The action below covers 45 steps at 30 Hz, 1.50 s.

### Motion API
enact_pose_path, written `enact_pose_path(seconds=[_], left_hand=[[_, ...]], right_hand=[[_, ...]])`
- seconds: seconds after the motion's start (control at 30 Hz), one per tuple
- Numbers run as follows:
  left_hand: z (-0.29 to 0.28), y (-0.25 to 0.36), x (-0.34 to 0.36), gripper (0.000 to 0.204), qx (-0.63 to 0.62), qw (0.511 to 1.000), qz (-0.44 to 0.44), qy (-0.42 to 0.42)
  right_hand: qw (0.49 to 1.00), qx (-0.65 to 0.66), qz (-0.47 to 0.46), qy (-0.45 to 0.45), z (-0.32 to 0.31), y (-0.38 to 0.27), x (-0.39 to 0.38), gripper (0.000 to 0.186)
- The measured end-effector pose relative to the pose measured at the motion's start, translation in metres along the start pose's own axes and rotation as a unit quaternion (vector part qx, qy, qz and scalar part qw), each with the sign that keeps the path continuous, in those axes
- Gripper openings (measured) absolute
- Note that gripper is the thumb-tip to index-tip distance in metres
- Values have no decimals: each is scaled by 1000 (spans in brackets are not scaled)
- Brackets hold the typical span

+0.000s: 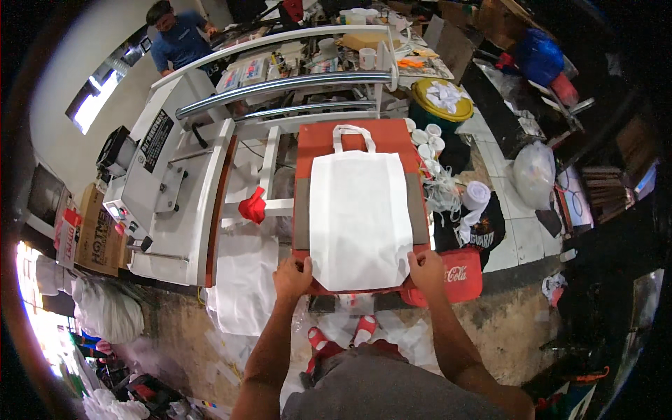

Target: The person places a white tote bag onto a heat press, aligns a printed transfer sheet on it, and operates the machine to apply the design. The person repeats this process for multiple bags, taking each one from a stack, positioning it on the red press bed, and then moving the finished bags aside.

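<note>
I logged a white bag (360,210) lying flat on a red board (316,143), handles (354,129) pointing away; left hand (292,277) and right hand (426,270) flanked its near corners, grips unclear.

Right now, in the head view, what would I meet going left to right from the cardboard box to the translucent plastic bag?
Brown cardboard box → red cloth → left hand → white tote bag → right hand → rolled white strip → translucent plastic bag.
</note>
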<state>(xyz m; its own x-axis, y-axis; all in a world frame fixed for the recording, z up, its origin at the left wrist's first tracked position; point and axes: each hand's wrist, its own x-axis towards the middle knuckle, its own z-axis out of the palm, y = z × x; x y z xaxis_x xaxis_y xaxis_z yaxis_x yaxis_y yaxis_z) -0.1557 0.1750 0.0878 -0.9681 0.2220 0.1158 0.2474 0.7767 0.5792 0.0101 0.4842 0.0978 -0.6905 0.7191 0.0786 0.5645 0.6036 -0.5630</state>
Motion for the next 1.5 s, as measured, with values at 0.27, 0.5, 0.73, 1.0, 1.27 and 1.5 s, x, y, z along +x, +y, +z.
enact_pose_path(seconds=[0.27,0.5,0.73,1.0,1.27,1.5], left_hand=[[7,-8,-5,31,34,999,-33,-25],[9,6,-9,33,50,998,-38,-20],[20,0,-2,32,-33,997,-67,-22],[5,-26,-7,39,-56,994,-82,46],[-38,-174,-156,41,34,973,-228,22],[-75,-279,-347,37,135,909,-307,-246]], right_hand=[[999,1,48,-24,10,-1,-4,36],[996,11,91,-3,20,3,1,32],[992,70,101,36,32,19,6,29],[966,213,100,110,32,32,4,23],[988,47,146,-16,122,160,-102,14],[982,-85,-143,-88,308,123,-129,38]])
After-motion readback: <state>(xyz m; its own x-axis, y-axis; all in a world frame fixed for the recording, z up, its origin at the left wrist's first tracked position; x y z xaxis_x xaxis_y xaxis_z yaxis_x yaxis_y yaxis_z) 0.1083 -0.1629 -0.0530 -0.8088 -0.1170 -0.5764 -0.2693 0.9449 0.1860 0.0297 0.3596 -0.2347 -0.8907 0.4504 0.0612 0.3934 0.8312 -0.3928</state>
